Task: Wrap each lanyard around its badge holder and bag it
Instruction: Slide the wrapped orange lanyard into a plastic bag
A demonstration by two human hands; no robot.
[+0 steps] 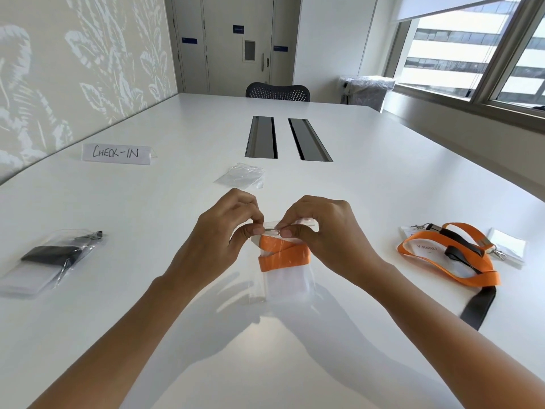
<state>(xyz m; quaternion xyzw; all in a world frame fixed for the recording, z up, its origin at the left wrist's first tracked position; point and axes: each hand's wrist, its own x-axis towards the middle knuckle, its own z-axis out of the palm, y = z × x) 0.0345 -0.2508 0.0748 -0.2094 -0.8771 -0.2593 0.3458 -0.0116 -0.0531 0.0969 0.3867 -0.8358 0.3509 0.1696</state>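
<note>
Centre, over the white surface: a clear zip bag containing a badge holder wrapped in an orange lanyard. The left hand and right hand each pinch the bag's top edge between thumb and forefinger, the two grips almost touching. Left: a bagged black lanyard. Right: unbagged badges with a loose orange strap and a black strap. Behind: spare bags and a "CHECK-IN" sign.

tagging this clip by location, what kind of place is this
Probably an office meeting room used for check-in: a long white table with cable hatches, a handwritten CHECK-IN sign, a mesh chair.
</note>
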